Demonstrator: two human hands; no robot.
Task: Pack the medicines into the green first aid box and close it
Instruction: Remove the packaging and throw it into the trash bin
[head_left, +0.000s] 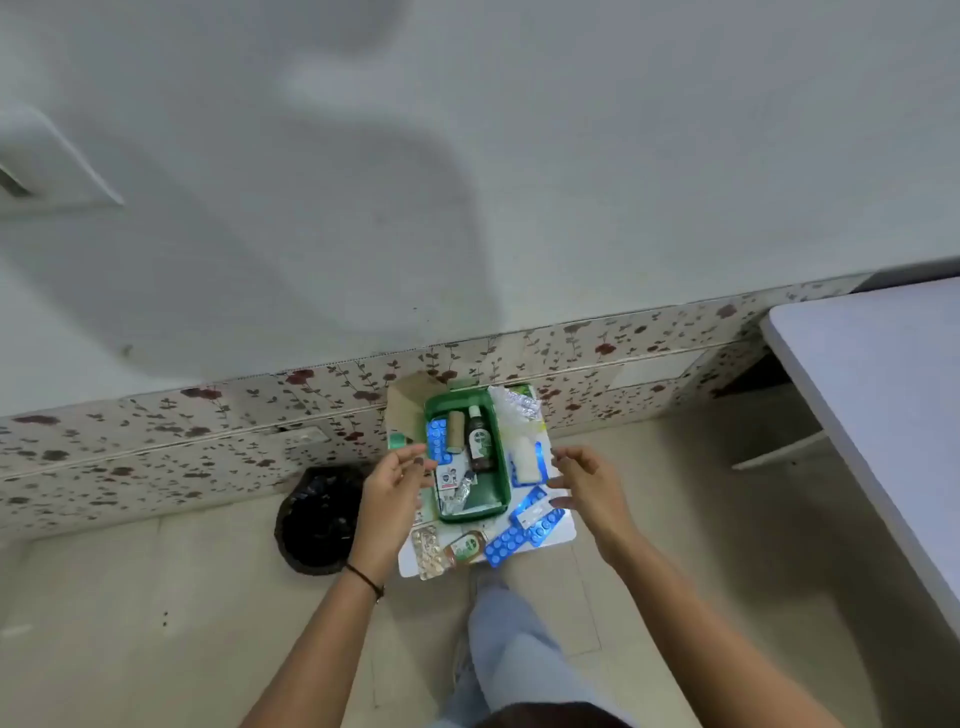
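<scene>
white wall (519, 156) is filling the top half. floor (156, 623) is running across the bottom, w/ a white table (883, 415) cutting in at 3 o'clock and flowered tiles (156, 431) banding the wall's foot. a leg (519, 665) in pale jeans is showing at 6 o'clock. black bin (317, 519) is sitting on the floor at 9 o'clock of the board (562, 539), a white slab lying low-centre in frame. green box (498, 467) is sitting open on the board's 10 o'clock part, w/ a card flap (405, 410) standing at the box's 10 o'clock.

left hand (395, 483) is hovering by the box's 8 o'clock rim, fingers loosely curved and apart, pinching nothing; can't tell if it's touching the rim. right hand (587, 483) is hovering at 3 o'clock of the box, over the board's edge, fingers spread and slack, holding nothing.

in the box: dark bottle (479, 441) is lying mid-box, tan roll (456, 428) just at its 9 o'clock, blue strip (436, 439) along the 9 o'clock wall, carton (448, 478) at 7 o'clock w/ a foil sachet (464, 488) against it.

on the board outside: loose blue strips (519, 540) are lying at the box's 5 o'clock, gauze (522, 460) at 3 o'clock, clear blister (522, 405) at 1 o'clock, small bottle (465, 548) at 6 o'clock, pill strip (428, 552) at 7 o'clock.
</scene>
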